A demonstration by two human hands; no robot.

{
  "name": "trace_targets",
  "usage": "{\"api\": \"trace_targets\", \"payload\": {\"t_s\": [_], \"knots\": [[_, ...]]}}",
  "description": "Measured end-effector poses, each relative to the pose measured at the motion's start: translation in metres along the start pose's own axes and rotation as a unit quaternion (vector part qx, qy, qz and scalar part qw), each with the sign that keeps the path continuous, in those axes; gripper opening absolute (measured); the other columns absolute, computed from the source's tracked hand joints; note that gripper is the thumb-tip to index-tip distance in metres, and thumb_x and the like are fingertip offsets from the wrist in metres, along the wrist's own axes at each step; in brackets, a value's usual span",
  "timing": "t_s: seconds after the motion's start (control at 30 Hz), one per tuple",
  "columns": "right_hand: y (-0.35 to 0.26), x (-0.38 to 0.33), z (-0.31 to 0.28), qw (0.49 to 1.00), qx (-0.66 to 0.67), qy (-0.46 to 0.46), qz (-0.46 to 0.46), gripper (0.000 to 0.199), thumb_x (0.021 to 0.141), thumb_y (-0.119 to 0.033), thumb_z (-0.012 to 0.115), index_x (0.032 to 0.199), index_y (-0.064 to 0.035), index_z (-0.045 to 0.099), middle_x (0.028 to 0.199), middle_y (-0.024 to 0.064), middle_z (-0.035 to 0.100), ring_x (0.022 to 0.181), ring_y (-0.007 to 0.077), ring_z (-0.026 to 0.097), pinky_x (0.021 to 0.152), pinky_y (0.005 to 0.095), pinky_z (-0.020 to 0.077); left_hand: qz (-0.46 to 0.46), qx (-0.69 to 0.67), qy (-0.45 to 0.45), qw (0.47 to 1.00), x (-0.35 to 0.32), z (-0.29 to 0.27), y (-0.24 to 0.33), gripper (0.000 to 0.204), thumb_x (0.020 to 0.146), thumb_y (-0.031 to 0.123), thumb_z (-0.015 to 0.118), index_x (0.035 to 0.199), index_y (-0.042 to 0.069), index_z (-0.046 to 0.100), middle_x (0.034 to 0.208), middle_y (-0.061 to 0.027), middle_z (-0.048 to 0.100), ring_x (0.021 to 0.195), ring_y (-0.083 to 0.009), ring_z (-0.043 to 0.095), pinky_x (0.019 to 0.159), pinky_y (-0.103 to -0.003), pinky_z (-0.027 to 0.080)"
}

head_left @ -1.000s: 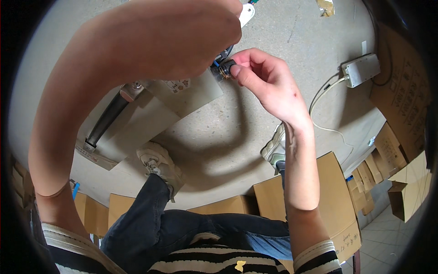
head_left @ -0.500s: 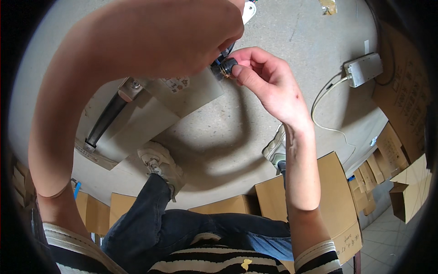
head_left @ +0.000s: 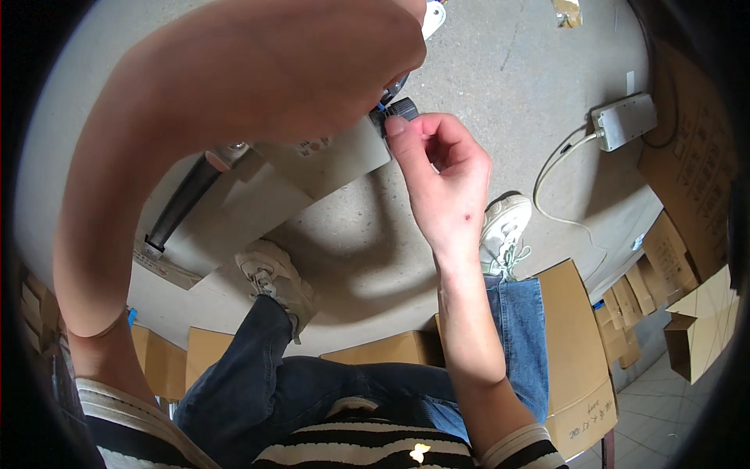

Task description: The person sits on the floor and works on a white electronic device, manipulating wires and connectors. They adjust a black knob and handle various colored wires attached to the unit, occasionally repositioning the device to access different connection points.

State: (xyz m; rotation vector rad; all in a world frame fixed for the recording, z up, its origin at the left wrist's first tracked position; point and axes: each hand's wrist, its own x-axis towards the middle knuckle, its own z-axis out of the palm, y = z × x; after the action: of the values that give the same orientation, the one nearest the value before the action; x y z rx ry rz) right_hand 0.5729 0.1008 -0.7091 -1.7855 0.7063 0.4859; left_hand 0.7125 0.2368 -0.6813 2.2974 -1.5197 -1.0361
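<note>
My right hand point(head_left: 444, 172) pinches a black ridged round cap or connector collar point(head_left: 405, 109) between thumb and forefinger. Right beside it, my left hand point(head_left: 351, 62) is curled with its back toward me, and its fingers are hidden. Small black and blue parts point(head_left: 383, 108) show under the left hand's edge, next to the collar; what that hand grips does not show. Below the left forearm lies a grey metal casing point(head_left: 273, 195), partly covered by the arm. It carries a black bar handle point(head_left: 184, 205) on metal mounts and a printed label.
A grey box with a pale cable point(head_left: 625, 121) stands on the concrete floor to the right. Cardboard boxes point(head_left: 574, 344) line the near side and the right edge. My shoes point(head_left: 273, 273) rest on the floor close to the casing. A white piece point(head_left: 434, 19) shows beyond my left hand.
My right hand has turned at the wrist and its forearm swung left, thumb now over the collar. The collar shifted slightly right and up. My right foot and leg have moved right.
</note>
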Motion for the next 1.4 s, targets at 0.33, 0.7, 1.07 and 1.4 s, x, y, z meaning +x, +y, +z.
{"api": "trace_targets", "payload": {"t_s": [0.33,0.7,1.07,1.4], "knots": [[-0.004,-0.009,0.008,0.995,0.09,0.038,0.03,0.013,0.083,-0.011,0.061,0.079,0.0008,0.058,0.065,-0.0034,0.052,0.061,0.0035,0.043,0.057,0.0195,0.0384,0.018,-0.009,-0.028,0.999,0.001,-0.007,-0.001,0.015,0.078,0.012,0.051,0.086,0.004,0.061,0.096,-0.0059,0.053,0.097,-0.0149,0.047,0.103,-0.039,0.027],[0.018,-0.011,0.011,0.987,0.142,0.038,-0.071,0.002,0.083,0.0,0.058,0.084,-0.0006,0.057,0.076,-0.0022,0.054,0.07,0.0053,0.045,0.067,0.0193,0.0389,0.044,0.009,0.108,0.993,-0.012,0.024,-0.005,0.015,0.078,0.009,0.048,0.083,0.003,0.061,0.094,-0.0073,0.053,0.1,-0.0153,0.047,0.105,-0.042,0.025],[0.012,-0.009,0.01,0.987,0.16,0.008,0.02,0.012,0.083,-0.012,0.064,0.081,-0.0025,0.058,0.065,-0.0072,0.049,0.06,0.0013,0.042,0.058,0.0169,0.0361,0.001,-0.001,-0.032,0.999,-0.011,0.001,0.004,0.018,0.078,0.012,0.048,0.087,0.003,0.061,0.098,-0.0076,0.053,0.104,-0.0166,0.044,0.109,-0.045,0.017],[0.002,-0.005,0.011,0.988,0.146,0.013,0.052,0.015,0.082,-0.014,0.066,0.075,-0.0031,0.059,0.063,-0.009,0.048,0.057,-0.001,0.038,0.052,0.0157,0.031,0.058,0.022,0.134,0.989,-0.014,0.036,-0.011,0.014,0.079,0.012,0.05,0.081,0.005,0.061,0.09,-0.0054,0.053,0.096,-0.0159,0.048,0.106,-0.045,0.023]]}}
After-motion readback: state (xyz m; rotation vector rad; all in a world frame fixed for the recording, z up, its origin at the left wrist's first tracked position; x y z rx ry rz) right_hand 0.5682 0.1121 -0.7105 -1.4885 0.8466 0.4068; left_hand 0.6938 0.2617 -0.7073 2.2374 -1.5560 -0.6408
